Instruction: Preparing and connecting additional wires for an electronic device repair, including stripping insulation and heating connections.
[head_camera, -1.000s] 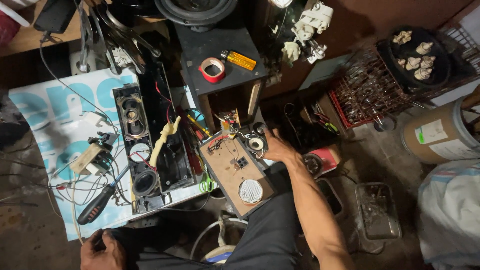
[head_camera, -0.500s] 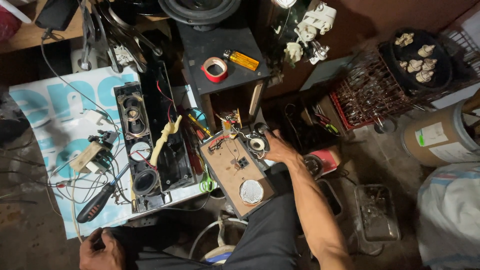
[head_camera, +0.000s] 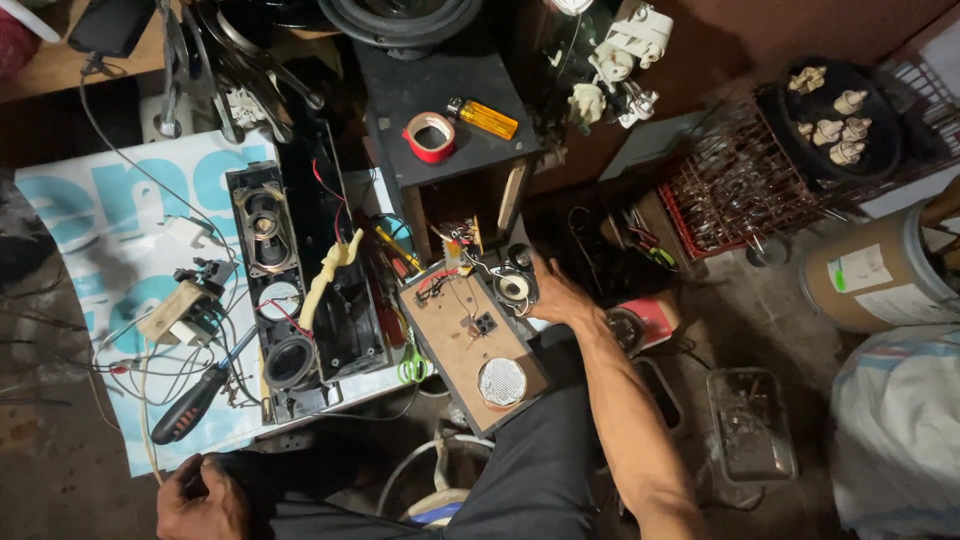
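Landmark: brown board (head_camera: 478, 345) with a round mesh speaker, resting on the person's lap at centre. Far left of it, a black-handled screwdriver (head_camera: 192, 405) lies on the blue-and-white sheet (head_camera: 80, 210) among loose wires; wire ends too tangled to trace. Below-left of the board, the left hand (head_camera: 200, 497) sits at the bottom edge, fingers curled in on something dark; partly cut off, cannot tell what it holds or whether it grips at all. Just left of the board, a long black speaker casing (head_camera: 285, 290) lies open, with a cream tube across it. Above the board, a dark box (head_camera: 445, 110) carries a red tape roll (head_camera: 432, 135) and an orange lighter (head_camera: 483, 118). At the board's upper right corner, the right hand (head_camera: 555, 295) rests against a small round speaker (head_camera: 513, 287); fingers are hidden in shadow behind it, so grip cannot be told. Right of the board, a red wire rack (head_camera: 735, 190), mostly dark. Far right, a cardboard drum (head_camera: 875, 275), cut off.
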